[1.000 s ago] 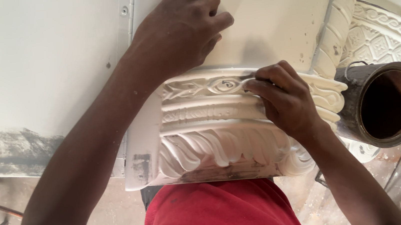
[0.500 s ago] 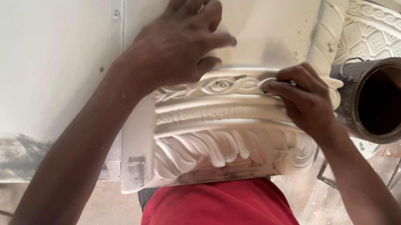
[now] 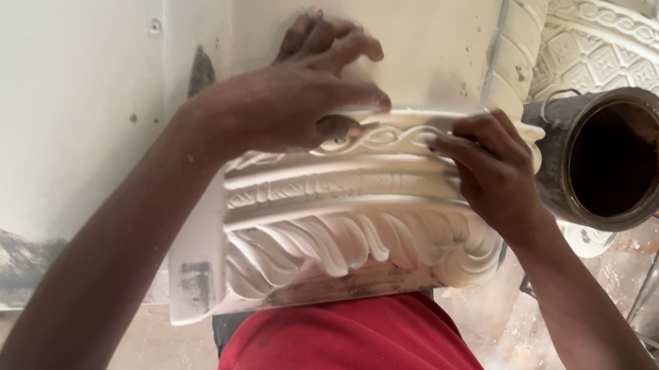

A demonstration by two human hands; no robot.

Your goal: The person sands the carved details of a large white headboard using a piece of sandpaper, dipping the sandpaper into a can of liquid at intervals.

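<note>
**Left hand shifts up the moulding**

We see the white carved moulding [image 3: 334,226] lying across the red-clad lap at 6 o'clock. Since a second ago, our left hand [image 3: 296,106] has slid toward 12 o'clock, fingers spread, pressing its top edge. Our right hand [image 3: 494,174], fingers curled, rubs the braided band at 3 o'clock.

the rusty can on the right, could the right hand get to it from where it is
Probably yes. The right hand rests on the white carved moulding, right beside the rusty can, with nothing between them; it would only have to let go of the moulding.
</note>
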